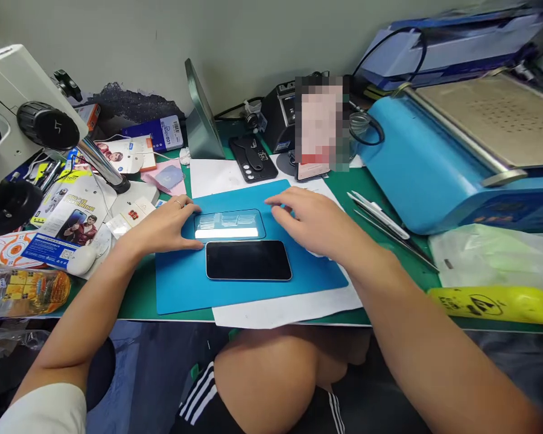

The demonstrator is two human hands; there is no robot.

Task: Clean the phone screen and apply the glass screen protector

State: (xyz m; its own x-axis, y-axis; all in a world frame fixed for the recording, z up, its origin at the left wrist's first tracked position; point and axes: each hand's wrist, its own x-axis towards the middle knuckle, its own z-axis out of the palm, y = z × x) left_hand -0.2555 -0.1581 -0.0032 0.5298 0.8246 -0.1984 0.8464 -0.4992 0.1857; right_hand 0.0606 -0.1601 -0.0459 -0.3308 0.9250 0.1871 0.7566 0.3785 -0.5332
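Supporting all equipment from where I stand, the green bench top [138,295] carries a blue machine with a perforated top plate [402,163] at right and a microscope [27,90] at left. A blue mat [181,289] lies between them. Left hand [165,223]: thumb and index wide apart, bracketing the left end of the glass panel; contact cannot be confirmed. Right hand [310,220]: fingers loosely bent, gripping nothing visible, near the panel's far right corner. Smartphone [248,260]: face up, screen dark, on the mat. Glass panel [230,223]: clear, black-bordered, flat, just beyond the smartphone.
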